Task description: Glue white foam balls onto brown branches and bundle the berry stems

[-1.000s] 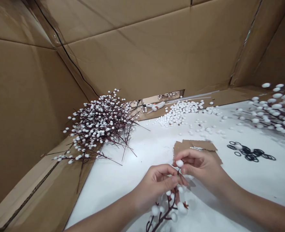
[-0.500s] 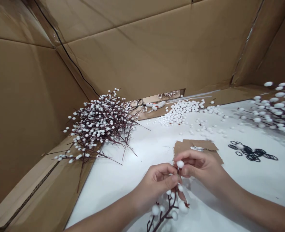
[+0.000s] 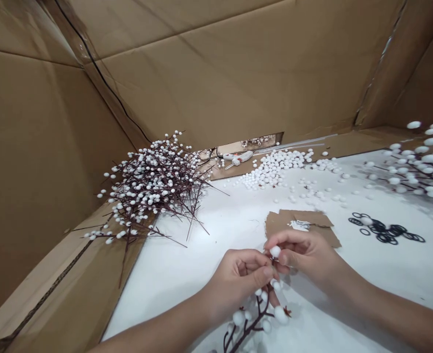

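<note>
The berry sprig (image 3: pixel 255 318) sits at lower centre; its long axis runs from the bottom edge up and slightly right, ending between both hands; the left hand (image 3: pixel 238 279) is closed on the upper stem, thumb and forefinger pinching; the right hand (image 3: pixel 308 252) meets it from the right, fingertips nipped on a foam ball (image 3: pixel 275 251) at the stem tip. Stems are thin, dark red and wiry; balls are matte, white and round. On the white worktop (image 3: pixel 187 264), a torn cardboard scrap (image 3: pixel 323 223) lies just behind the right hand; black rubber rings (image 3: pixel 385 231) lie at right; a heap of sprigs (image 3: pixel 150 184) lies at left.
</note>
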Tool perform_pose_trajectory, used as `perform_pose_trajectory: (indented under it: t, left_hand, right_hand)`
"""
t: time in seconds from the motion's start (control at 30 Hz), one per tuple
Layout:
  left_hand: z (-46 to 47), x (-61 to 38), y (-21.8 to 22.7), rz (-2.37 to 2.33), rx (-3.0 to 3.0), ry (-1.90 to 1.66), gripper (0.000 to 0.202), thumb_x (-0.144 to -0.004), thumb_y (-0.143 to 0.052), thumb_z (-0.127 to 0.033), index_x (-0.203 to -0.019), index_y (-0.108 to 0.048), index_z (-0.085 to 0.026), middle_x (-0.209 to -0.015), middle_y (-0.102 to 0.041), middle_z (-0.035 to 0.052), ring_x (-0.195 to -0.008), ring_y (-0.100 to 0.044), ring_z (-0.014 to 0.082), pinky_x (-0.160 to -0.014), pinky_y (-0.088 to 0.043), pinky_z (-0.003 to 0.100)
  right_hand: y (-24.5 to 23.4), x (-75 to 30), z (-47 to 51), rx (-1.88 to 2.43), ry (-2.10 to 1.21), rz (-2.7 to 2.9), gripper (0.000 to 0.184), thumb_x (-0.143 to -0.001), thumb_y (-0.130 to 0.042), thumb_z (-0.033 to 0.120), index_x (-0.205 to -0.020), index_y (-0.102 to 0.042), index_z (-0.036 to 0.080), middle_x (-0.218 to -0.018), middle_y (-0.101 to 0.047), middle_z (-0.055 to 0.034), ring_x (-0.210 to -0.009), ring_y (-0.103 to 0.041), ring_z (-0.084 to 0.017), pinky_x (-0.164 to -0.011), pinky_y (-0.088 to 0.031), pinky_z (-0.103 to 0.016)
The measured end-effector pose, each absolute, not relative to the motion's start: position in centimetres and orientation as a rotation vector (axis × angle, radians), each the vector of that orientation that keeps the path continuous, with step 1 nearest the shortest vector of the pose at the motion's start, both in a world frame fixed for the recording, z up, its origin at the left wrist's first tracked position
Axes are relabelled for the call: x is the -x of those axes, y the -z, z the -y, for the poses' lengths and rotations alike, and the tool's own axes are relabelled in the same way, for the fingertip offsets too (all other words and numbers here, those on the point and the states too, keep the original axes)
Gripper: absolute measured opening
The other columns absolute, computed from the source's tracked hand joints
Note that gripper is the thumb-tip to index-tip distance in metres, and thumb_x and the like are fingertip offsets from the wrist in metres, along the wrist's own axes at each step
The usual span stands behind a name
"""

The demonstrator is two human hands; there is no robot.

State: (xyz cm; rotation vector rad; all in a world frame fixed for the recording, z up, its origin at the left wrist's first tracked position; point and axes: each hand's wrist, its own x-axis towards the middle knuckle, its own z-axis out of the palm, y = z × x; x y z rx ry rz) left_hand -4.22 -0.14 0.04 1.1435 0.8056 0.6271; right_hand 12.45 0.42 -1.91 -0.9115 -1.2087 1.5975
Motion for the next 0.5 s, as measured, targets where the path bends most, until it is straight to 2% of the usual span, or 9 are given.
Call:
perform_pose_trajectory:
  t: [0.07, 0.2, 0.37, 0.5]
  left_hand:
    - [0.19, 4.14, -0.2, -0.808, -1.14, -0.621, 0.022, -0.072, -0.061, -0.036, -0.066, -0.06, -0.015, -0.056, -0.059, 0.0006, -0.05, -0.059, 0.0116, -0.052, -0.042, 0.022]
    - [0.13, 4.12, -0.15, -0.796, -1.116, -0.628, 0.022, -0.071, -0.063, -0.036, -0.066, -0.062, -0.014, -0.072, -0.065, 0.0042, -0.05, -0.059, 0.0102, -0.053, -0.042, 0.022]
    - [-0.01, 4.35, 0.33, -0.791, -1.134, -0.626, 0.023, -0.072, -0.062, -0.036, -0.071, -0.065, -0.012, -0.059, -0.061, 0.0021, -0.051, -0.059, 0.0101, -0.055, -0.043, 0.021]
    - [-0.03, 4.41, 0.37, -0.765, -1.125, -0.632, 0.023, -0.072, -0.063, -0.034, -0.071, -0.066, -0.011, -0.071, -0.064, 0.0049, -0.05, -0.059, 0.0092, -0.052, -0.044, 0.021]
  right_hand:
    - [1.96, -12.42, -0.36, 0.926, -1.608, 1.194, 0.016, -0.067, -0.069, 0.032, -0.075, -0.066, 0.018, -0.051, -0.054, 0.0031, -0.048, -0.047, -0.008, -0.048, -0.036, -0.02]
    - [1.85, -12.35, -0.31, 0.933, -1.635, 1.169, 0.017, -0.066, -0.07, 0.032, -0.074, -0.067, 0.017, -0.053, -0.056, 0.0017, -0.05, -0.048, -0.008, -0.049, -0.036, -0.02]
    - [1.57, -12.39, -0.3, 0.911, -1.667, 1.181, 0.027, -0.062, -0.073, 0.041, -0.072, -0.067, 0.016, -0.05, -0.055, 0.0015, -0.048, -0.048, -0.008, -0.047, -0.034, -0.02]
    - [1.74, -12.44, -0.38, 0.882, -1.683, 1.194, 0.028, -0.062, -0.073, 0.041, -0.072, -0.067, 0.016, -0.053, -0.057, 0.0006, -0.05, -0.049, -0.009, -0.049, -0.036, -0.02]
